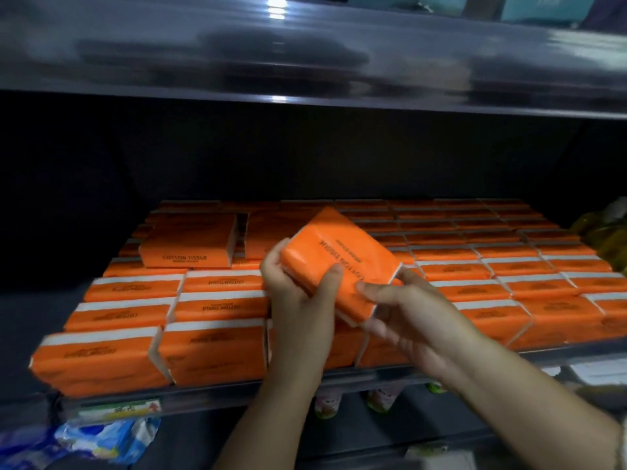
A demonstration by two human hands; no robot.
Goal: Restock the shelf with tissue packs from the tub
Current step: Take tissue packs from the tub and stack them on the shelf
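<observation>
Dark shelving is filling the view, and the shelf in front of us is carrying rows of orange tissue packs that are reaching almost to its front edge. Most of them are standing on edge in tight rows; toward the back left corner, two flat packs are lying on top of the rows as the start of a second layer.

We are holding one tissue pack above the middle of the shelf, tilted, with its far end higher than its near end. Our left hand is closing around its near left corner, thumb on the top face and fingers underneath. Our right hand is gripping its near right end, with the fingertips pressing on the edge. Both grips are closed on this same pack, and it is not touching the packs below. The tub is not in view.

We are judging that the step in hand is placing this pack. To do it well, we should be levelling it first, then turning it so that the printed side is matching the flat packs. The wrapper looks soft, so a light hold is enough. We should be lowering it just beside the flat ones, not dropping it, because a push could be shifting the standing rows toward the front edge.
</observation>
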